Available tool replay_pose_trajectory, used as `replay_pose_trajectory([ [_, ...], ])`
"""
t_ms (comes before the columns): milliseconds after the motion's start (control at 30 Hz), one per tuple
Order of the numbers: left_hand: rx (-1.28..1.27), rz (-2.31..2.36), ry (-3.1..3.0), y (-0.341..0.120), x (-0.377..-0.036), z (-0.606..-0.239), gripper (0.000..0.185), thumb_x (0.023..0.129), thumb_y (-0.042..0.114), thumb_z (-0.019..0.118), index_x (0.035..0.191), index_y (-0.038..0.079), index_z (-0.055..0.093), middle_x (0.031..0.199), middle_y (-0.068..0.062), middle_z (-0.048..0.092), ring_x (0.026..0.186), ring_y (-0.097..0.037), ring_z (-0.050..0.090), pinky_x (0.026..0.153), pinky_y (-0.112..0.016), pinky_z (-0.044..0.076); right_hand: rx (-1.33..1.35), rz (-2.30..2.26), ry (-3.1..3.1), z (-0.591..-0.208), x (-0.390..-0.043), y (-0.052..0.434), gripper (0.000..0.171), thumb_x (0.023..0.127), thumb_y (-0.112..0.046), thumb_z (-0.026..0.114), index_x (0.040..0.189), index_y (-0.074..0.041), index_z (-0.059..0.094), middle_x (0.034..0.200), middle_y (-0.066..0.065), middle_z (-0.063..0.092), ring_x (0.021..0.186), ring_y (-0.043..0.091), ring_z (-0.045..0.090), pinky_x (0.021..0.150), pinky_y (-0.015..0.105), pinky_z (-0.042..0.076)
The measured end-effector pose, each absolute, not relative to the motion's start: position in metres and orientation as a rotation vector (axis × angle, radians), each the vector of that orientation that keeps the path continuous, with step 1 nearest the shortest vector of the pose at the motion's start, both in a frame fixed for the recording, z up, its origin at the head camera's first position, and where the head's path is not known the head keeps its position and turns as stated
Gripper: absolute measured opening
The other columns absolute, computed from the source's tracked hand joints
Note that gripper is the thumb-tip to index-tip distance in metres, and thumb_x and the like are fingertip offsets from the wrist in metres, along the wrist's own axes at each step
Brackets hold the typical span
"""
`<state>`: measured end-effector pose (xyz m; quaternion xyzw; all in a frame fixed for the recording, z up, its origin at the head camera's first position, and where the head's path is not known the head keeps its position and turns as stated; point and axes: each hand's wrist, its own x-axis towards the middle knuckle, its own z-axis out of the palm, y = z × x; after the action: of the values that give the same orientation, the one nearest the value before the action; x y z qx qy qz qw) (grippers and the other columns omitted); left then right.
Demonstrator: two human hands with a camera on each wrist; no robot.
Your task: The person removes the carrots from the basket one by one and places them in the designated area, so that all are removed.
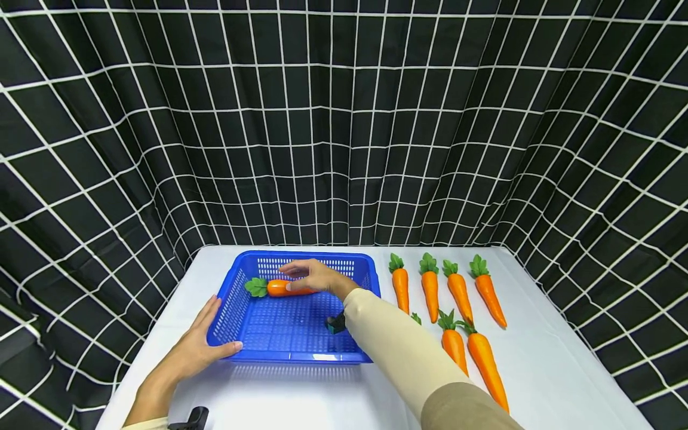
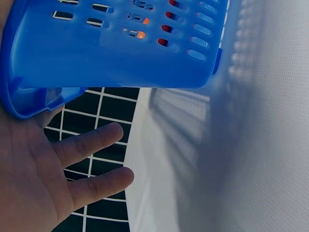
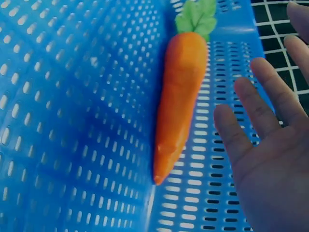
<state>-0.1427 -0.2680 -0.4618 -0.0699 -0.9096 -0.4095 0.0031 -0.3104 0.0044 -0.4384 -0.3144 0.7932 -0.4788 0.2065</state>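
Nearest, the left hand (image 1: 196, 349) rests with straight fingers on the blue basket's (image 1: 236, 298) near-left corner on the white desk (image 1: 301, 394). Farther in, the right hand (image 1: 317, 278) hovers released over the carrot (image 1: 282, 288), which lies inside, long axis left-right, leaves left. Only the right wrist view shows the fingers (image 3: 251, 113) apart from it. Six carrots (image 1: 457, 310) lie right.

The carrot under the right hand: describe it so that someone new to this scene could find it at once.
On the white table stands a blue basket, left of a group of loose carrots. The carrot lies on the basket's floor near the far wall, leaves pointing left, by the open right hand. It is the only carrot inside the basket.
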Motion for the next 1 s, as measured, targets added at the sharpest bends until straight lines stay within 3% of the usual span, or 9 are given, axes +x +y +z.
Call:
replay_pose_trajectory([
  [300, -0.208, -1.262, -2.862, -0.267, -0.143, -0.461, 0.111, 0.078, 0.038, 0.079, 0.155, 0.005, 0.007, 0.160, -0.015, 0.000, 0.139, -0.050, 0.007, 0.100, -0.073, 0.013, -0.925, -1.237, 2.199, -0.446, -0.310, -0.007, 0.050, 0.087, -0.013, 0.069, 0.135, -0.006, 0.056, 0.133, 0.012, 0.056, 0.127, 0.028, 0.047, 0.104, 0.035, 0.036],
  [733, -0.227, -1.272, -2.844, -0.265, -0.142, -0.461, 0.110, 0.077, 0.037, 0.080, 0.154, 0.001, 0.010, 0.159, -0.017, 0.001, 0.139, -0.050, 0.007, 0.101, -0.072, 0.013, -0.881, -1.108, 2.274, -0.452, -0.308, -0.010, 0.048, 0.086, -0.015, 0.071, 0.132, -0.014, 0.060, 0.129, 0.004, 0.059, 0.119, 0.018, 0.051, 0.104, 0.038, 0.036],
  [1000, -0.194, -1.262, -2.863, -0.267, -0.141, -0.462, 0.110, 0.078, 0.038, 0.080, 0.154, 0.003, 0.009, 0.160, -0.016, 0.001, 0.139, -0.050, 0.007, 0.100, -0.073, 0.013, -0.863, -0.990, 2.348, -0.453, -0.307, -0.017, 0.047, 0.085, -0.013, 0.073, 0.130, -0.019, 0.063, 0.126, 0.002, 0.056, 0.111, 0.020, 0.051, 0.101, 0.037, 0.038],
])
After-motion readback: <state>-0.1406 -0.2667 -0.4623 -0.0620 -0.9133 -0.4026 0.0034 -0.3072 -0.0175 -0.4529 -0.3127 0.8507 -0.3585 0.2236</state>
